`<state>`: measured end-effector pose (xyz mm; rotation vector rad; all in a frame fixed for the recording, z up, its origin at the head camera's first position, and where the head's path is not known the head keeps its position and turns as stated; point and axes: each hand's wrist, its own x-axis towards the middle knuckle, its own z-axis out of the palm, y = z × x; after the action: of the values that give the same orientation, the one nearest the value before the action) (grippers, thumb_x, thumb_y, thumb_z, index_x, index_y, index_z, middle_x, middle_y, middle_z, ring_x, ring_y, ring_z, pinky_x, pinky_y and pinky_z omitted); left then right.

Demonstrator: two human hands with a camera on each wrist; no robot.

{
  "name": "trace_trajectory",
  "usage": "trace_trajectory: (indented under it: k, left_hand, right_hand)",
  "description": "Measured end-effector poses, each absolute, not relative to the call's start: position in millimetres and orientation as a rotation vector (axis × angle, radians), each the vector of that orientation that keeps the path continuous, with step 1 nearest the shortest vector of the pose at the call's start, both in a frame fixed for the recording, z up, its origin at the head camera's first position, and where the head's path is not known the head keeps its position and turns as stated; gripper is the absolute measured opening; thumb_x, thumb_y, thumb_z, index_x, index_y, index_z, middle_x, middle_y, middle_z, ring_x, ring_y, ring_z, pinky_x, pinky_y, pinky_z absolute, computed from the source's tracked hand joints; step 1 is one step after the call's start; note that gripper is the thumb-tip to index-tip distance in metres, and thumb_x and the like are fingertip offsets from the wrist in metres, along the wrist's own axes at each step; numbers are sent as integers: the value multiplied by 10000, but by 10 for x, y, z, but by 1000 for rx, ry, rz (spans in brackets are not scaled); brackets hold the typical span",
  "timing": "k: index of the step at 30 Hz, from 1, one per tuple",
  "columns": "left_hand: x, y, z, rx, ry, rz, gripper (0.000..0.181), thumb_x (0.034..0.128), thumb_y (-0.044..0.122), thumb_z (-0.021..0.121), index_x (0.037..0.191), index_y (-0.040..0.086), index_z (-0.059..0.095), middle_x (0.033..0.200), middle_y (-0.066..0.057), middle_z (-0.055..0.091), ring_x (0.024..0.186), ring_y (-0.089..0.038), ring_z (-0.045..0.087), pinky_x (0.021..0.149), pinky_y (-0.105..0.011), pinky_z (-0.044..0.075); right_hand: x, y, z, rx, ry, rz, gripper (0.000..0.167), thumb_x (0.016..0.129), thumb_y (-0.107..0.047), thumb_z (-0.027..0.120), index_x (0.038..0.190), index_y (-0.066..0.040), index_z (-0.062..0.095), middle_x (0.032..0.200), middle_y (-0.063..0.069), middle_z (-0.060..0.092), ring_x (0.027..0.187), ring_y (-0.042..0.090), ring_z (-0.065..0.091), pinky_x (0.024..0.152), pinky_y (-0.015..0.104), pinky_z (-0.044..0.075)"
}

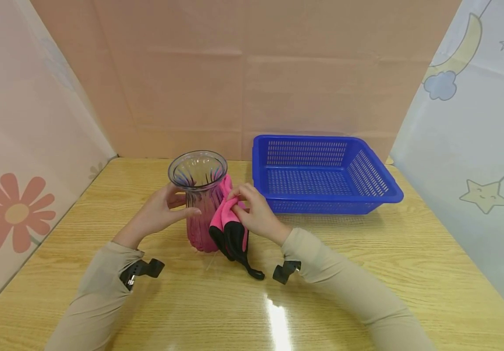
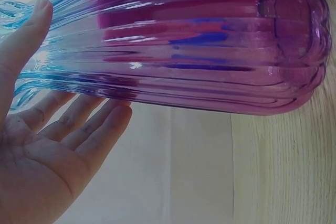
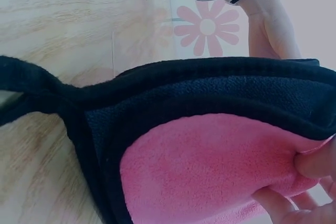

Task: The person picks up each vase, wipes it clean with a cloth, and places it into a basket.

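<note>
A tall ribbed glass vase (image 1: 201,233), clear at its flared rim and pink toward the base, stands upright on the table. My left hand (image 1: 161,210) holds it from the left just under the rim. In the left wrist view the thumb lies on one side of the vase (image 2: 210,51) and the fingers on the other. My right hand (image 1: 256,214) pinches a pink and black cloth (image 1: 234,238) with a black hanging loop, against the vase's right side. In the right wrist view fingertips press folds into the pink face of the cloth (image 3: 205,166).
A blue perforated plastic basket (image 1: 322,199) stands at the back right of the wooden table (image 1: 217,312). Printed cloth walls with a flower (image 1: 17,213) and a star (image 1: 486,195) close in the left, back and right sides.
</note>
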<state>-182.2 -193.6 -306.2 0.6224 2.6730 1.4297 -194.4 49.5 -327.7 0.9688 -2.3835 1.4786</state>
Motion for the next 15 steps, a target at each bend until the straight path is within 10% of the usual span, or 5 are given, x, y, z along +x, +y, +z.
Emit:
trace_trajectory:
  k: [15]
  left_hand:
    - [-1815, -1936, -3057, 596, 2653, 1447, 736, 829, 219, 710, 1424, 66, 305, 1387, -219, 441, 1242, -449, 477, 995, -540, 445]
  right_hand:
    - [-1970, 476, -3194, 940, -2358, 1438, 66, 849, 31, 599, 894, -15, 611, 978, 146, 584, 932, 266, 636, 692, 240, 594]
